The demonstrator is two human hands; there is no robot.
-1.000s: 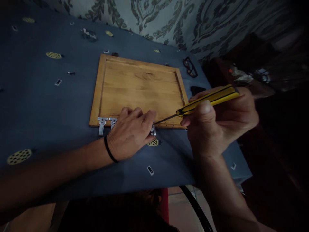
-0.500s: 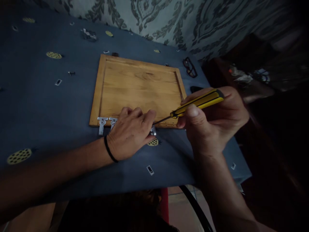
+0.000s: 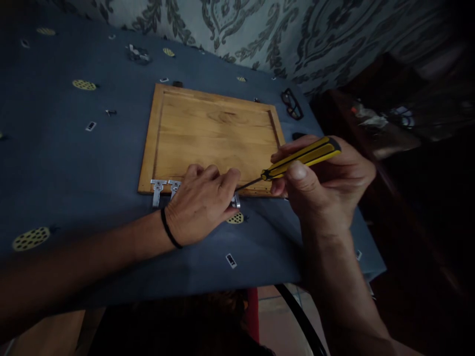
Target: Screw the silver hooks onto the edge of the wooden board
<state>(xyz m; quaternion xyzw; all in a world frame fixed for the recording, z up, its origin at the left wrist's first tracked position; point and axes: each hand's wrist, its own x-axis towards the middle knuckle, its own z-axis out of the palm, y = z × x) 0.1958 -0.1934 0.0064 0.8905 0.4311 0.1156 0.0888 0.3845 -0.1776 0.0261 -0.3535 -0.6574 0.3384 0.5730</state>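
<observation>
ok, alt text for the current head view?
Right hand holds a yellow-black screwdriver, its tip near a metal fitting beside the left hand, at the near edge of a framed wooden panel. Two T-shaped fittings sit left along that edge; glasses lie right of the panel on a blue tablecloth.

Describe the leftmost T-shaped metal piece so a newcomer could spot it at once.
On the blue tablecloth lies a wooden panel. By its near left corner sits a silver T-shaped piece, its stem overhanging the edge. Its neighbour is partly hidden by the left hand; this one is fully visible.
</observation>
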